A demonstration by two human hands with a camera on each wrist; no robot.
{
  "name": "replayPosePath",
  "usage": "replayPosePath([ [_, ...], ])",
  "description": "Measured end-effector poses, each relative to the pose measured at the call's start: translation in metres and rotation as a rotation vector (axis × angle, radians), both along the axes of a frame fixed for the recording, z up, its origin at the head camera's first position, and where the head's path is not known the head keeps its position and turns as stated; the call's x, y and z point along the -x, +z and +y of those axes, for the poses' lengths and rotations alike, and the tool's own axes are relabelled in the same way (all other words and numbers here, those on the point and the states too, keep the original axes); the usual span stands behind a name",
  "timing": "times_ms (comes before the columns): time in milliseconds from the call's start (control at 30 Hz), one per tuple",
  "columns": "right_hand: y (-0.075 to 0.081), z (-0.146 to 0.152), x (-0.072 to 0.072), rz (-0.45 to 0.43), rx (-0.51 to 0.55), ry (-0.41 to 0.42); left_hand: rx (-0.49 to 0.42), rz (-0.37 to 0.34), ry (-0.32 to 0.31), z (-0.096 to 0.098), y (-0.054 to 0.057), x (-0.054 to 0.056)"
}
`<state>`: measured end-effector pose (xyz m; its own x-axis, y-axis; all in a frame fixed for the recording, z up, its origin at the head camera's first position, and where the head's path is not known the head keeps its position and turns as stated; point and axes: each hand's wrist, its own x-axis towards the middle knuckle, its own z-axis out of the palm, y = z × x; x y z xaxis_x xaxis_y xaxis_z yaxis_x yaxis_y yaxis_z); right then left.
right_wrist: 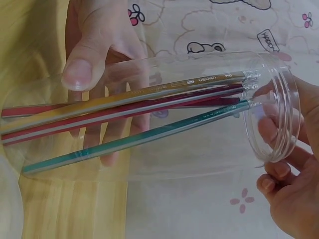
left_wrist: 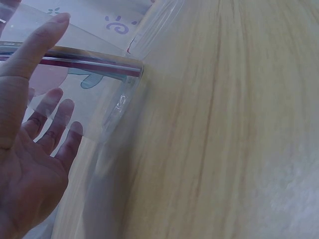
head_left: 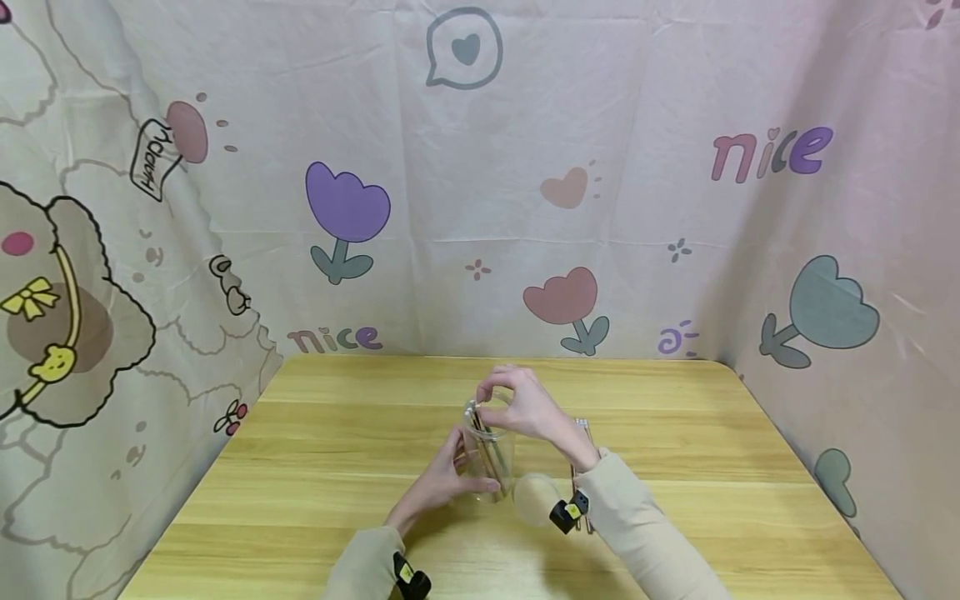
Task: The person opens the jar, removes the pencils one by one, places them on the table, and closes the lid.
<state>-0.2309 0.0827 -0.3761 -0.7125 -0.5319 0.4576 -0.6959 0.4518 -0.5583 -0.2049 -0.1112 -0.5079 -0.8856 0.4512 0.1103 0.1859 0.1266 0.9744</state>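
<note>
A clear plastic jar [head_left: 504, 467] stands on the table with several pencils inside; a gold pencil [right_wrist: 199, 82], a maroon pencil [right_wrist: 189, 99] and a teal pencil [right_wrist: 149, 137] lean toward its mouth. My left hand [head_left: 447, 479] holds the jar low on its side, thumb in front and fingers behind, as the left wrist view shows the hand [left_wrist: 35, 149] around the wall. At the top, my right hand [head_left: 521, 404] has fingertips inside the rim [right_wrist: 286, 114], seemingly pinching a pencil end; the contact is partly hidden.
A round translucent lid [head_left: 534, 500] lies on the wooden table [head_left: 337, 450] just right of the jar. More pencils [head_left: 583, 429] lie beside it, partly covered by the right forearm. A printed cloth [head_left: 465, 208] hangs behind the table and along its sides.
</note>
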Motion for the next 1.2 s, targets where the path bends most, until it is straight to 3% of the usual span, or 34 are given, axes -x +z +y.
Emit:
replayPosePath([
  [433,0.001,0.007,-0.004,-0.104,0.044,-0.016,0.022,-0.016,0.011,-0.001,-0.003,0.001],
  [733,0.001,0.011,-0.002,-0.075,-0.011,0.028,0.021,-0.021,0.01,0.0,-0.002,0.001],
  [900,0.0,0.013,-0.003,-0.011,-0.032,0.057,0.022,-0.016,0.01,0.0,-0.001,0.0],
  [1033,-0.002,0.014,-0.004,0.03,-0.001,0.081,0.027,-0.009,0.01,0.0,0.0,0.0],
  [1200,-0.005,0.016,-0.004,0.005,0.067,0.107,0.029,-0.009,0.011,0.0,0.0,-0.001],
])
